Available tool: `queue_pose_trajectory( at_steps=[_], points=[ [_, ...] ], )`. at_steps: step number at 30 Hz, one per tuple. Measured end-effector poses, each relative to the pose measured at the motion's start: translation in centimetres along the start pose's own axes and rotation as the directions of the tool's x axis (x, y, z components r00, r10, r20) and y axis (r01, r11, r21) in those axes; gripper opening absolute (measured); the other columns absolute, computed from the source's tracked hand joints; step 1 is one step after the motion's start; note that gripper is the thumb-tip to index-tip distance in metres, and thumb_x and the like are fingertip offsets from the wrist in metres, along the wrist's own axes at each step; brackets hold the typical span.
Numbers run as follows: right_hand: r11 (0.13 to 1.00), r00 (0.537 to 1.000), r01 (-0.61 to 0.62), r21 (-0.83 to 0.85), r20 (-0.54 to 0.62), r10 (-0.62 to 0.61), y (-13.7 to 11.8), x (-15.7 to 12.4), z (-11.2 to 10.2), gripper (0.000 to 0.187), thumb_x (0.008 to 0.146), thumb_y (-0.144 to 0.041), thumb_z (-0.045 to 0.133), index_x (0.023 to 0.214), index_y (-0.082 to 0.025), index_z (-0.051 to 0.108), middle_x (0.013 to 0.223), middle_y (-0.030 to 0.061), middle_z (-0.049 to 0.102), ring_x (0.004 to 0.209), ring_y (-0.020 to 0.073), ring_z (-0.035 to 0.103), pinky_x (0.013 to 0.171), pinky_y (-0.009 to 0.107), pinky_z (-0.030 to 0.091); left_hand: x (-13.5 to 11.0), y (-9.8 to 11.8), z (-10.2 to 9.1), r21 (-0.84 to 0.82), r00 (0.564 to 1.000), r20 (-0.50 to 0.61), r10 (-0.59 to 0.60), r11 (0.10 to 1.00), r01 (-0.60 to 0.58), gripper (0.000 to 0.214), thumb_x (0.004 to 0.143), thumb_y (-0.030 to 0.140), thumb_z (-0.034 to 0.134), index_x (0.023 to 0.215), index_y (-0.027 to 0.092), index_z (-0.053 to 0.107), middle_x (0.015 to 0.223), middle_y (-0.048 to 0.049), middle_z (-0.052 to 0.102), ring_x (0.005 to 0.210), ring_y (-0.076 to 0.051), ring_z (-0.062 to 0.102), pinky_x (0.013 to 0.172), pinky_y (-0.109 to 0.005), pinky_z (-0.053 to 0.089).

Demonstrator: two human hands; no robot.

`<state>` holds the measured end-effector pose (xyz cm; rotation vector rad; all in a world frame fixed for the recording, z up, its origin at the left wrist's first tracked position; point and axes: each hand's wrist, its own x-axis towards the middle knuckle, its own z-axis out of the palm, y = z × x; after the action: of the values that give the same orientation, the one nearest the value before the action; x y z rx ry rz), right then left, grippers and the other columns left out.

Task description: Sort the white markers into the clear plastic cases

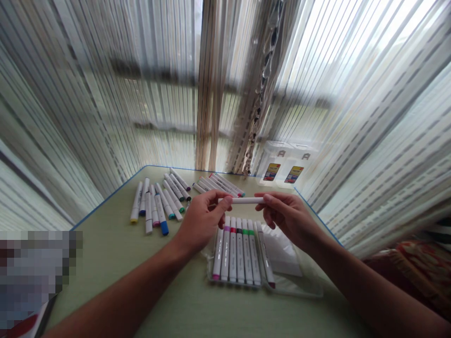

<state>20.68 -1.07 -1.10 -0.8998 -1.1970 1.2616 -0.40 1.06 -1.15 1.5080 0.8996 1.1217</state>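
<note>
A white marker [246,200] is held level between both hands, above the table. My left hand [204,213] pinches its left end between thumb and fingers. At its right end, my right hand [287,213] grips it the same way. Below the hands lies an open clear plastic case [296,287]. Several white markers [239,258] with pink, red, black and green bands stand side by side in its left part. One more marker [266,258] with a dark tip lies slanted to their right. A white paper insert [282,251] rests in the right part.
Loose markers [151,206] are spread on the green table [116,263] at the left, with another group [225,183] behind my hands. Two clear cases with labels [282,164] stand at the back right. String curtains [169,103] hang behind the table. A blurred-out object [31,277] sits at lower left.
</note>
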Motion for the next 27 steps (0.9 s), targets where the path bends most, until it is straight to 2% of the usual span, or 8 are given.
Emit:
queue_pose_trajectory(
  at_steps=[6,9,16,22,27],
  points=[
    [0.994,0.995,-0.022,0.108,-0.092,0.032,-0.5,0.3,0.1,0.021,0.081,-0.032,0.070,0.090,-0.013,0.076,0.067,0.0055,0.070,0.040,0.0073,0.053,0.035,0.018,0.040,-0.1,0.5,0.3,-0.236,0.999,0.028,-0.035,0.971,0.041,0.029,0.088,0.033,0.056,0.104,0.010,0.066,0.082,-0.0065,0.065,0.054,-0.009,0.053,0.049,-0.023,0.047],
    [0.994,0.992,-0.020,0.112,-0.119,0.033,-0.6,0.3,0.0,0.021,0.080,-0.031,0.071,0.089,-0.013,0.076,0.066,0.0049,0.069,0.040,0.0070,0.052,0.035,0.017,0.039,-0.2,0.7,0.3,-0.266,0.998,0.053,-0.034,0.963,0.047,0.030,0.088,0.031,0.056,0.108,0.010,0.066,0.086,-0.0080,0.066,0.055,-0.009,0.054,0.050,-0.024,0.048],
    [1.000,0.995,-0.006,0.027,-0.095,0.008,-0.1,0.2,0.0,0.018,0.075,-0.031,0.077,0.083,-0.014,0.076,0.061,0.0022,0.066,0.040,0.0060,0.050,0.037,0.018,0.038,-0.2,0.5,0.1,-0.071,0.999,0.046,0.002,0.997,0.002,0.029,0.086,0.030,0.061,0.107,0.011,0.067,0.080,-0.0045,0.066,0.052,-0.007,0.053,0.051,-0.021,0.046],
    [0.975,0.999,0.050,-0.217,-0.006,-0.053,0.2,-0.5,0.5,0.020,0.073,-0.031,0.078,0.085,-0.015,0.075,0.059,0.0018,0.066,0.042,0.0077,0.052,0.040,0.020,0.042,-0.6,1.0,0.5,0.109,0.993,0.116,-0.031,0.994,0.018,0.029,0.083,0.033,0.064,0.099,0.010,0.070,0.071,-0.0034,0.066,0.053,-0.010,0.054,0.048,-0.020,0.042],
    [0.932,1.000,0.007,-0.362,0.004,-0.006,0.2,-0.8,1.1,0.027,0.063,-0.033,0.084,0.080,-0.013,0.075,0.052,-0.0008,0.061,0.042,0.0087,0.052,0.041,0.020,0.042,-1.0,0.8,0.7,0.181,0.982,0.187,0.036,0.981,-0.071,0.030,0.084,0.039,0.061,0.093,0.013,0.073,0.077,-0.0057,0.070,0.066,-0.014,0.062,0.058,-0.022,0.047]
  ],
)
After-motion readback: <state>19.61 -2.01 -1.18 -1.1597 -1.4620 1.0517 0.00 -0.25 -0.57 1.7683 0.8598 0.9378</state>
